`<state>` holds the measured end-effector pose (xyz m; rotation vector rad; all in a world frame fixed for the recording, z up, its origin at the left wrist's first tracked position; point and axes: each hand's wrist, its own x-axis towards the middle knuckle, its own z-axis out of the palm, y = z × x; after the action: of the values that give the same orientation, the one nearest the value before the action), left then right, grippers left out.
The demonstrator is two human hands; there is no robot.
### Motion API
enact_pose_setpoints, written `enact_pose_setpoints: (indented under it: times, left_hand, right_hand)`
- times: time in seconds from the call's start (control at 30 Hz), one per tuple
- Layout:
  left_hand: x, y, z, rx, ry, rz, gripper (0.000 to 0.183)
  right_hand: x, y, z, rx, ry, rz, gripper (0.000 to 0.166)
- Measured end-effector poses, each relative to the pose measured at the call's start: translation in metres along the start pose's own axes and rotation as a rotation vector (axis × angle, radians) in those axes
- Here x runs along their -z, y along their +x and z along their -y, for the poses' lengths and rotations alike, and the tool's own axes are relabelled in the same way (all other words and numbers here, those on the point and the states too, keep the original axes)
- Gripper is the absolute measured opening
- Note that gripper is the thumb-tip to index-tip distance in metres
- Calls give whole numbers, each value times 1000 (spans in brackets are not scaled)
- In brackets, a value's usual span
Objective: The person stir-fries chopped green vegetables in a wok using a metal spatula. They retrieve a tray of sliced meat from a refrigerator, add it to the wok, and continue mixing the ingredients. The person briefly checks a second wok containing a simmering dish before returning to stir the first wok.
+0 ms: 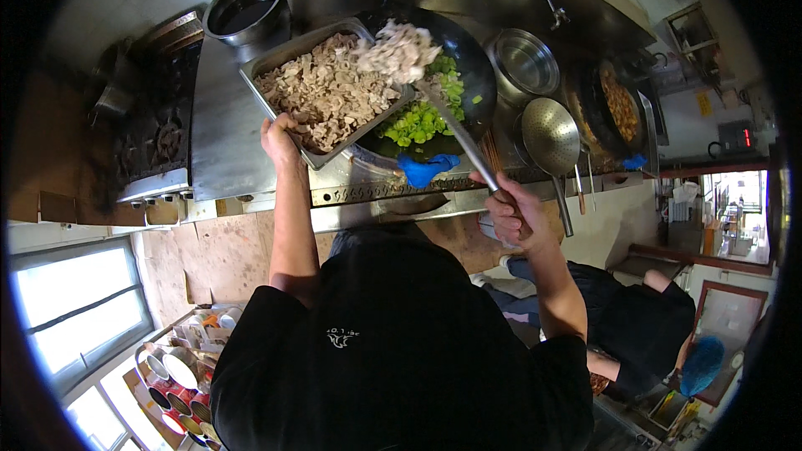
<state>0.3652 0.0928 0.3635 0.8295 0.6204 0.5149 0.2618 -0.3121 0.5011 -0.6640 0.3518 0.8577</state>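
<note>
My left hand (pixel 280 139) grips the near left corner of a rectangular steel pan (pixel 316 160), tilted over a large dark wok (pixel 479 69). Pale sliced meat (pixel 329 91) fills the pan. In my right hand (pixel 515 210) is the handle of a long metal ladle or spatula (pixel 454 125); its head is hidden under a blurred heap of meat (pixel 401 53) above the wok. Chopped green vegetables (pixel 416 122) lie in the wok. A blue cloth (pixel 427 169) is wrapped on the wok's near rim.
Right of the wok stand a steel pot (pixel 526 62) and a perforated skimmer (pixel 551 136). Beyond them, another wok holds reddish-brown food (pixel 617 103). At left are a pot of dark liquid (pixel 244 9) and a gas stove (pixel 166 131). Another person (pixel 639 326) bends behind me at right.
</note>
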Motion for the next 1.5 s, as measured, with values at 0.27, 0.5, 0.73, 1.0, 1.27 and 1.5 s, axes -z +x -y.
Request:
enact_pose_setpoints:
  times: [0.27, 0.5, 0.73, 1.0, 1.27, 1.5]
  left_hand:
    - [14, -5, -14, 6, 84, -4, 21]
    - [18, -2, -10, 1, -17, -18, 67]
    - [18, -7, -12, -13, 67, 55, 78]
    - [18, -5, -11, 19, -9, -2, 75]
    - [16, -10, -14, 41, 94, 0, 42]
    - [33, 3, -4, 15, 31, -17, 37]
  right_hand:
    - [22, 15, 13, 642, -1977, -910, 43]
    - [-11, 55, 4, 935, -2079, -614, 44]
    - [-8, 70, -31, 656, -2264, -446, 49]
    - [-18, 20, -8, 689, -2277, -391, 53]
    - [-2, 83, -25, 574, -2295, -389, 54]
    - [-31, 3, 11, 421, -2072, -349, 51]
